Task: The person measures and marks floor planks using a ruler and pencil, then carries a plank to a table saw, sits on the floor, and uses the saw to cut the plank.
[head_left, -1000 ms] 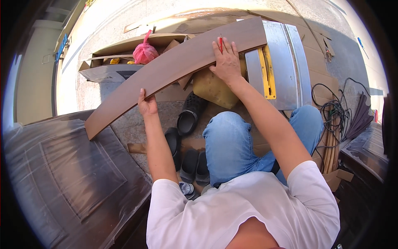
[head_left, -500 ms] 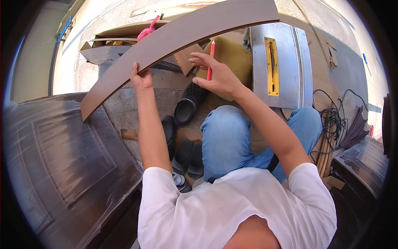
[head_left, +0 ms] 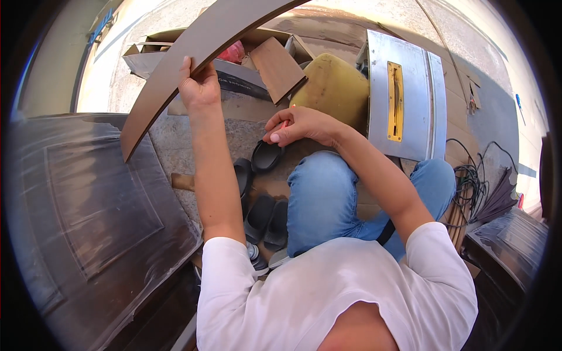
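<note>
A long brown board point(head_left: 193, 52) slants up across the far left and runs out at the top edge. My left hand point(head_left: 200, 88) grips its near edge, thumb on the upper face. Between the board and my right knee, my right hand point(head_left: 304, 124) pinches a red pencil point(head_left: 285, 124), mostly hidden by the fingers. A short brown wood offcut point(head_left: 276, 69) lies past my hands, leaning over an open cardboard box point(head_left: 143, 61). Something pink point(head_left: 233, 51) shows inside that box.
A metal saw table point(head_left: 380, 88) with a yellow slotted plate stands right of a dirty yellow block point(head_left: 333, 82). Black shoes point(head_left: 267, 157) lie below my hands. Plastic-wrapped dark panels point(head_left: 99, 199) fill the left. A coiled black cable point(head_left: 468, 181) lies at right.
The board has shifted left and tilted more steeply, uncovering the offcut and box. My left hand has risen slightly with it. My right hand has come lower, turning the pencil down.
</note>
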Demonstrator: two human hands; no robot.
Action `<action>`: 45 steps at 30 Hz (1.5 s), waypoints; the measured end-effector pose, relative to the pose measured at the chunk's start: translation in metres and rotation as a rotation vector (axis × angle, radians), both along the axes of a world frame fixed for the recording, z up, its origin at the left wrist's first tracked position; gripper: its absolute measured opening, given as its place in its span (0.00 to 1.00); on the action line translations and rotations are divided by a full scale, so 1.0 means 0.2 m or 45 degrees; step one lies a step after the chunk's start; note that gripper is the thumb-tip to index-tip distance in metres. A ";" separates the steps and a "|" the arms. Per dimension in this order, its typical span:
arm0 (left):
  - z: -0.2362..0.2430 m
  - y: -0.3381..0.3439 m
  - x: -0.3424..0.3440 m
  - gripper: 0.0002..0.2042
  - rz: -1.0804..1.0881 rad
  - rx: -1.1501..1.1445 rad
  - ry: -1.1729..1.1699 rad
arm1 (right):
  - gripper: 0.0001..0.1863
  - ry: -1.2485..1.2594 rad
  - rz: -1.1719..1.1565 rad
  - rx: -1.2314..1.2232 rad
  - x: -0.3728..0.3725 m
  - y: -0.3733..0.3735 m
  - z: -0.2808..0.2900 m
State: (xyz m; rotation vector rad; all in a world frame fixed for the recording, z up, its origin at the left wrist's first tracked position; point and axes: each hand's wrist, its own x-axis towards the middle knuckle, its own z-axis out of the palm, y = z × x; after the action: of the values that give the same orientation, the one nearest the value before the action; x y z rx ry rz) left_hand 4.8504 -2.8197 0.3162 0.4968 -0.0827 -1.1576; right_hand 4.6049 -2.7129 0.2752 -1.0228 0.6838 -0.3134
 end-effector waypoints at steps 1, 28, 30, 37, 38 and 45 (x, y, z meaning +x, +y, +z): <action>-0.01 0.02 0.08 0.13 -0.103 -0.098 -0.035 | 0.36 -0.051 -0.032 -0.199 -0.05 0.05 0.11; -0.39 -0.36 -0.16 0.16 -0.349 0.059 -0.202 | 0.41 1.628 -0.203 -0.416 -2.00 -1.27 -0.30; -0.39 -0.35 -0.19 0.15 -0.392 0.035 -0.225 | 0.39 1.629 -0.262 -0.479 -2.01 -1.24 -0.31; -0.34 -0.35 -0.17 0.15 -0.663 -0.035 -0.193 | 0.28 -0.551 -1.218 -0.406 -2.28 -0.88 -0.06; -0.34 -0.35 -0.21 0.17 -0.582 -0.006 -0.242 | 0.28 -0.631 -1.231 -0.379 -2.32 -0.79 0.01; -0.35 -0.40 -0.62 0.14 -0.652 0.102 -0.241 | 0.26 -0.023 -1.204 -0.549 -2.59 -0.43 0.36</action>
State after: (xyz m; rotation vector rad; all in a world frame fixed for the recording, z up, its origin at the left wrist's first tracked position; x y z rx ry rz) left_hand 4.7258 -2.9002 0.2453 0.6786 -0.3437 -1.6157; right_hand 4.0877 -2.7991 0.3476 -1.0350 1.0850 -1.3344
